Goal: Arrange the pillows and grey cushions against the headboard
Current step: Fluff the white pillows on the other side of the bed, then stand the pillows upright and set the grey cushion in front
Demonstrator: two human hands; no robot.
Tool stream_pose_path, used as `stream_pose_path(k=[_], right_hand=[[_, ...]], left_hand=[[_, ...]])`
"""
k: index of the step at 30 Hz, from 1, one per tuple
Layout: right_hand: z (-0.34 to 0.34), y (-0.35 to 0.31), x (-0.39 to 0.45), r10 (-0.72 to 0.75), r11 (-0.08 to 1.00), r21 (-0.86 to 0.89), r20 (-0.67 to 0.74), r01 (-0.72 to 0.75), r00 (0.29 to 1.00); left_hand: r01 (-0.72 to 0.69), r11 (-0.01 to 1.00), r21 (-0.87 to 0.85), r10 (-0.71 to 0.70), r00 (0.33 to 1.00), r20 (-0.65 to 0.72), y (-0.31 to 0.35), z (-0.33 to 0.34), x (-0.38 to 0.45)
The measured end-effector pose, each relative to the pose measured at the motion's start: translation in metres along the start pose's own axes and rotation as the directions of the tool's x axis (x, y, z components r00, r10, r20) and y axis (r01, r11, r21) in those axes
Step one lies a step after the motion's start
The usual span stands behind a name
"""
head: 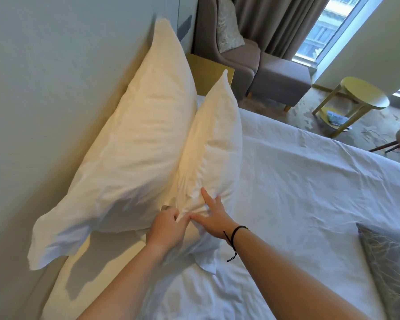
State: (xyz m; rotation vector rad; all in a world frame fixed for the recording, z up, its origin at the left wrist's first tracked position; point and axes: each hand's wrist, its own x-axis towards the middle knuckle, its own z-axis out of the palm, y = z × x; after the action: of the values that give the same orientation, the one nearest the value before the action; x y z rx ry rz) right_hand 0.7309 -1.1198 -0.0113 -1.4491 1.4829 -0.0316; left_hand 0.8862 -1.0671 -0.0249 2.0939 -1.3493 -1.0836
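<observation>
Two white pillows stand on edge on the bed. The larger pillow [134, 144] leans against the pale headboard [44, 100]. A smaller white pillow [215, 139] stands in front of it. My left hand [166, 225] pinches the near end of the smaller pillow's cover. My right hand [214, 215] presses that same end with straight, spread fingers. A grey patterned cushion [388, 264] lies on the bed at the right edge, apart from both hands.
The white sheet [310, 192] covers the bed. Beyond the bed stand a yellow bedside unit [208, 72], a grey armchair [238, 49] with a patterned cushion [229, 26], a footstool [284, 79] and a round yellow side table [363, 95]. Curtains and a window are at the back.
</observation>
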Motion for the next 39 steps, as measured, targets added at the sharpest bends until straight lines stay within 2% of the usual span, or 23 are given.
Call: stream_pose_path(k=[3, 5, 8, 11, 15, 18, 20, 23, 25, 27, 29, 33, 37, 39], right_hand=[[-0.013, 0.023, -0.013, -0.031, 0.999, 0.039, 0.024, 0.031, 0.999], [-0.026, 0.043, -0.025, -0.021, 0.994, 0.109, 0.02, 0.019, 1.0], [-0.042, 0.096, -0.052, 0.061, 0.967, 0.246, 0.025, -0.066, 0.998], [-0.059, 0.174, -0.083, 0.154, 0.936, 0.318, 0.012, -0.15, 0.988], [-0.102, 0.301, -0.124, 0.339, 0.85, 0.447, -0.062, -0.278, 0.939], [-0.143, 0.404, -0.156, 0.473, 0.802, 0.493, -0.177, -0.338, 0.863], [-0.174, 0.472, -0.178, 0.558, 0.781, 0.49, -0.269, -0.387, 0.785], [-0.221, 0.565, -0.213, 0.68, 0.73, 0.432, -0.383, -0.529, 0.626], [-0.248, 0.619, -0.234, 0.727, 0.676, 0.33, -0.444, -0.659, 0.523], [-0.266, 0.662, -0.248, 0.748, 0.613, 0.225, -0.473, -0.757, 0.465], [-0.274, 0.694, -0.252, 0.771, 0.579, 0.167, -0.432, -0.798, 0.468], [-0.26, 0.727, -0.233, 0.773, 0.62, 0.17, -0.294, -0.766, 0.561], [-0.242, 0.744, -0.216, 0.772, 0.629, 0.27, -0.33, -0.729, 0.543], [-0.237, 0.75, -0.217, 0.736, 0.659, 0.273, -0.43, -0.701, 0.524]], left_hand=[[-0.003, 0.991, 0.135, 0.024, 0.987, -0.156, 0.014, 0.016, -0.017], [-0.095, 0.953, 0.287, 0.165, 0.959, -0.231, 0.028, 0.032, -0.025], [-0.281, 0.84, 0.465, 0.393, 0.905, -0.164, 0.055, 0.062, -0.035], [-0.432, 0.773, 0.465, 0.481, 0.877, 0.016, 0.087, 0.107, -0.046], [-0.506, 0.804, 0.314, 0.424, 0.857, 0.293, 0.127, 0.185, -0.062], [-0.527, 0.796, 0.298, 0.376, 0.816, 0.439, 0.153, 0.251, -0.07], [-0.526, 0.792, 0.31, 0.337, 0.8, 0.496, 0.172, 0.297, -0.075], [-0.524, 0.791, 0.317, 0.292, 0.777, 0.557, 0.2, 0.359, -0.089], [-0.534, 0.792, 0.294, 0.287, 0.752, 0.593, 0.214, 0.393, -0.101], [-0.533, 0.799, 0.278, 0.279, 0.739, 0.614, 0.223, 0.418, -0.109], [-0.508, 0.813, 0.284, 0.246, 0.743, 0.623, 0.227, 0.436, -0.111], [-0.448, 0.825, 0.346, 0.163, 0.774, 0.612, 0.225, 0.454, -0.107], [-0.394, 0.844, 0.364, 0.123, 0.803, 0.584, 0.218, 0.456, -0.099], [-0.37, 0.849, 0.377, 0.098, 0.812, 0.575, 0.215, 0.456, -0.099]])
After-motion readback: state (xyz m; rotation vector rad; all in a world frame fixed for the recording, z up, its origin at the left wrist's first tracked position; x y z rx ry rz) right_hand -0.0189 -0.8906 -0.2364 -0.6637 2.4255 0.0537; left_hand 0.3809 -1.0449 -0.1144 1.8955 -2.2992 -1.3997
